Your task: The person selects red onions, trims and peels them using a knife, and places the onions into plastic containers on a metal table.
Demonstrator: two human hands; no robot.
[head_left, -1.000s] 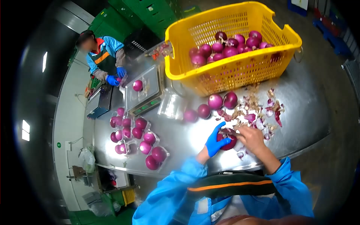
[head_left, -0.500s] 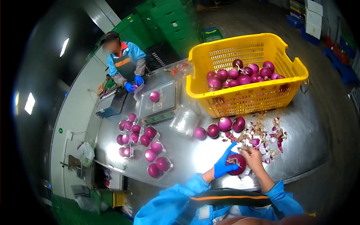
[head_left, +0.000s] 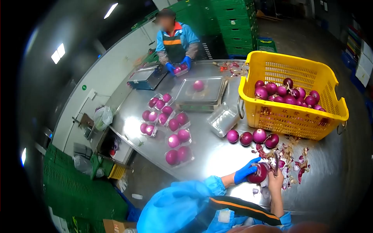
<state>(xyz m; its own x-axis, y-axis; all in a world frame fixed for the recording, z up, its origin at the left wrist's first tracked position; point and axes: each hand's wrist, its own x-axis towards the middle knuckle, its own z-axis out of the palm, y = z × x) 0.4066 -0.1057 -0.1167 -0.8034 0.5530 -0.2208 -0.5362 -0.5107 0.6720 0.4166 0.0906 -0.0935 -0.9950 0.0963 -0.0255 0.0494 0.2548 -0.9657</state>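
My left hand, in a blue glove, is wrapped round a red onion above the steel table. My bare right hand is closed on a small knife, its thin dark blade pointing up beside the onion. Loose purple skin hangs between the onion and the right hand. Just beyond, a short row of red onions lies on the table. Onion peelings are scattered to the right of my hands, and a few pale scraps lie beneath them.
A yellow crate of red onions stands at the right. Clear trays of onions sit left, near a weighing scale bearing one onion and a stack of clear trays. Across the steel table, a co-worker holds packed onions.
My view has swung left, so the table things sit further right. My right hand has moved from the onion's top to its right side, and the knife blade now shows. The co-worker now holds packed onions.
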